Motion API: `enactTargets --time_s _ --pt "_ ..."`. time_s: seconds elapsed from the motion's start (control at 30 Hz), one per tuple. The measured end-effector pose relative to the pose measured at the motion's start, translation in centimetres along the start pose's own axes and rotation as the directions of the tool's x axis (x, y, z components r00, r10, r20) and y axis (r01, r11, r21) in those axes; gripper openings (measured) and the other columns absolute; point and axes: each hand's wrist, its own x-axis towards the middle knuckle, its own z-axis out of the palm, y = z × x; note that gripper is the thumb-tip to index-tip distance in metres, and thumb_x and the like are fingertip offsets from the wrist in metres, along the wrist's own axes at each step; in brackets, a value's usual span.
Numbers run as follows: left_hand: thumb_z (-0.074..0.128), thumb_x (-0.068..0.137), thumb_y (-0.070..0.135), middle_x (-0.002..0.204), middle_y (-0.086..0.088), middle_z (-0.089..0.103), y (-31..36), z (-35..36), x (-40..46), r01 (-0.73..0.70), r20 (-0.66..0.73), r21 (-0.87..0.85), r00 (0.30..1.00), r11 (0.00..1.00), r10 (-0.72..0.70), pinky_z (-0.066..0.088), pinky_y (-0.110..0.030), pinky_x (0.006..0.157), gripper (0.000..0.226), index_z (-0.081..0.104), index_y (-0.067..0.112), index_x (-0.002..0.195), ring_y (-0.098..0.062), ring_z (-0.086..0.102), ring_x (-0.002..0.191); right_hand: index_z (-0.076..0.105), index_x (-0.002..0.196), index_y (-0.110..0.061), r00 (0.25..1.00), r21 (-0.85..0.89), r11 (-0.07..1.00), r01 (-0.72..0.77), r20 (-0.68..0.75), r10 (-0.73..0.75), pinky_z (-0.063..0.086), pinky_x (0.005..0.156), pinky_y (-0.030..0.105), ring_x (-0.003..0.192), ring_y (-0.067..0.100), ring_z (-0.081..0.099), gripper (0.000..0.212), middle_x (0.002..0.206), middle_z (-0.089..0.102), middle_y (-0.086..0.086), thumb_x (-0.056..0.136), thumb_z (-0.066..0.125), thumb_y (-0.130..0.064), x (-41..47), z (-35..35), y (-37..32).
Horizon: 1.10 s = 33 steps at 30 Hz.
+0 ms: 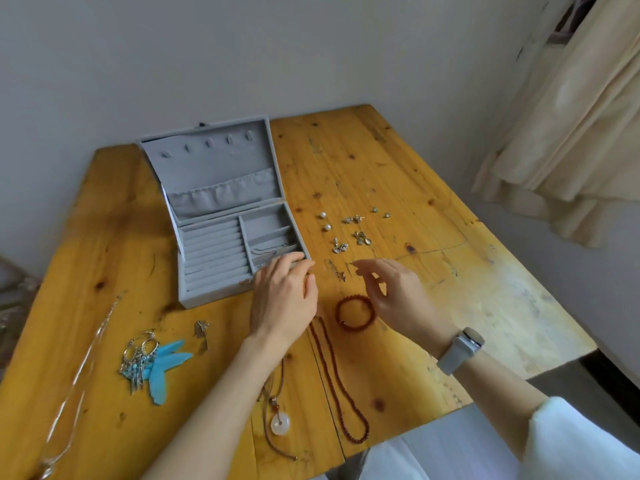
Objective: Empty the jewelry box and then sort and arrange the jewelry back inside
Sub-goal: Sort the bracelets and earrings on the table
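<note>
A grey jewelry box (194,292) stands open on the wooden table (381,161), its lid tilted back. My left hand (282,292) rests at the box's front right corner, fingers curled over the small compartments. My right hand (398,292) hovers to the right, thumb and forefinger pinched near a tiny earring; whether it holds one is unclear. A red bead bracelet (355,313) lies between the hands. A red bead necklace (341,386) and a cord pendant with a white disc (280,424) lie nearer me.
Pearl studs (325,220) and several small earrings (360,237) lie scattered right of the box. Silver tassel earrings (138,358), blue feathers (166,365), a small silver charm (201,329) and a thin silver chain (79,375) lie at the left. A curtain (571,116) hangs at the right.
</note>
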Motion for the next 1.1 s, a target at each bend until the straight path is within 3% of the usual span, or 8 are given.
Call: enactTargets --time_s 0.1,0.3,0.4,0.53,0.8,0.87,0.97,1.1 --pt "0.054 0.088 0.017 0.118 -0.006 0.059 -2.9 -1.4 1.8 0.114 -0.009 0.093 0.994 0.989 -0.113 0.034 -0.040 0.093 0.026 0.064 0.012 0.112 -0.025 0.050 0.111 0.059 0.116 -0.014 0.999 -0.051 0.997 0.052 0.012 -0.051 0.048 0.080 0.029 0.098 0.018 0.054 0.026 0.106 0.064 0.002 0.094 0.046 -0.014 3.5 2.1 -1.7" --pt "0.041 0.093 0.037 0.138 0.000 0.045 -8.2 -1.4 1.5 0.291 0.019 0.226 0.953 0.930 -0.303 0.022 -0.041 0.102 0.041 0.050 0.021 0.130 -0.021 0.036 0.126 0.064 0.110 -0.018 0.991 -0.201 0.976 0.080 0.124 -0.055 0.042 0.075 0.034 0.098 0.024 0.044 0.024 0.105 0.058 0.007 0.094 0.046 -0.022 11.3 5.6 -3.9" --pt "0.034 0.092 0.043 0.139 0.003 0.045 -8.6 -0.9 1.0 0.292 -0.005 0.217 0.954 0.931 -0.298 0.017 -0.041 0.106 0.046 0.052 0.023 0.129 -0.018 0.033 0.130 0.067 0.104 -0.019 0.973 -0.314 0.946 0.078 0.229 -0.004 0.038 0.077 0.035 0.101 0.027 0.041 0.022 0.107 0.057 0.008 0.091 0.050 -0.022 14.1 7.1 -4.6" --pt "0.042 0.093 0.039 0.140 0.004 0.045 -8.6 -0.5 1.0 0.316 -0.026 0.187 0.948 0.930 -0.317 0.015 -0.040 0.107 0.040 0.052 0.023 0.129 -0.016 0.032 0.131 0.067 0.099 -0.023 0.938 -0.420 0.902 0.102 0.342 0.054 0.027 0.076 0.033 0.108 0.027 0.041 0.020 0.111 0.058 0.006 0.088 0.053 -0.017 15.9 8.2 -5.5" --pt "0.041 0.088 0.039 0.126 -0.001 0.058 -8.6 -0.3 0.8 0.274 -0.088 0.193 0.961 0.942 -0.262 0.029 -0.046 0.101 0.042 0.062 0.018 0.118 -0.022 0.047 0.121 0.059 0.109 -0.012 0.908 -0.564 0.765 0.310 0.414 -0.063 0.030 0.079 0.034 0.106 0.027 0.043 0.023 0.114 0.055 0.009 0.091 0.045 -0.017 15.8 8.9 -5.3" --pt "0.042 0.092 0.039 0.132 0.001 0.053 -8.7 -0.4 0.8 0.282 -0.058 0.174 0.959 0.943 -0.276 0.023 -0.044 0.104 0.040 0.058 0.020 0.123 -0.019 0.041 0.127 0.058 0.103 -0.010 0.914 -0.476 0.842 0.255 0.402 -0.049 0.032 0.080 0.033 0.104 0.027 0.044 0.020 0.108 0.054 0.009 0.093 0.043 -0.018 16.0 8.7 -5.1" --pt "0.043 0.092 0.040 0.139 0.006 0.045 -8.7 -0.9 1.0 0.317 -0.021 0.124 0.948 0.940 -0.317 0.014 -0.039 0.108 0.040 0.053 0.024 0.128 -0.014 0.032 0.131 0.049 0.087 -0.012 0.951 -0.044 0.999 0.003 0.309 0.011 0.040 0.076 0.033 0.089 0.025 0.049 0.011 0.091 0.050 0.006 0.093 0.040 -0.010 16.2 7.5 -4.7" --pt "0.049 0.090 0.037 0.132 0.005 0.050 -8.4 -1.5 1.8 0.322 -0.002 0.104 0.946 0.941 -0.324 0.019 -0.039 0.103 0.036 0.055 0.024 0.124 -0.017 0.037 0.124 0.043 0.080 -0.020 0.996 0.345 0.935 -0.078 0.066 0.058 0.044 0.066 0.025 0.073 0.015 0.052 0.022 0.078 0.056 0.000 0.093 0.036 -0.004 14.5 4.5 -4.8"
